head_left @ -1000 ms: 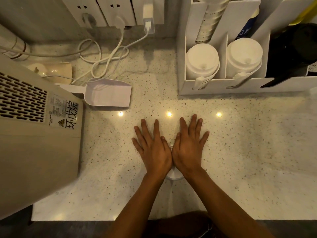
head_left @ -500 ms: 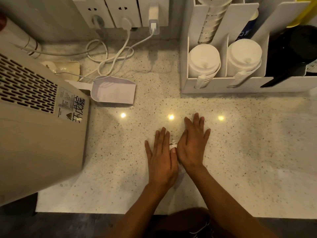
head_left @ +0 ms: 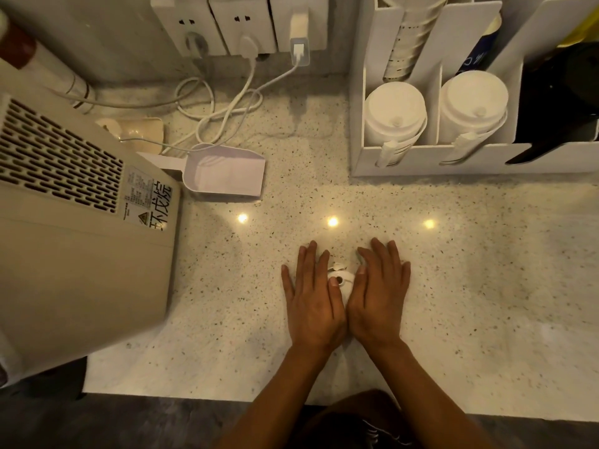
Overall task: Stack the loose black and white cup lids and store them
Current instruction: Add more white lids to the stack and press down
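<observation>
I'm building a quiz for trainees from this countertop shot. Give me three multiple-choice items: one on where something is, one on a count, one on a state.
1. Where is the white scoop?
A. In the organizer
B. On the counter beside the beige appliance
C. Under the hands

2. How many stacks of white lids stand at the front of the white organizer?
A. Two
B. Four
C. None

3. How do the two hands lie?
A. Both clenched in fists
B. Flat, fingers straight, either side of a white lid
C. Raised off the counter holding a cup

Answers:
1 B: the scoop lies on the speckled counter next to the beige appliance.
2 A: two stacks fill neighbouring compartments.
3 B: the left hand and right hand lie flat with the white lid showing between them.
</observation>
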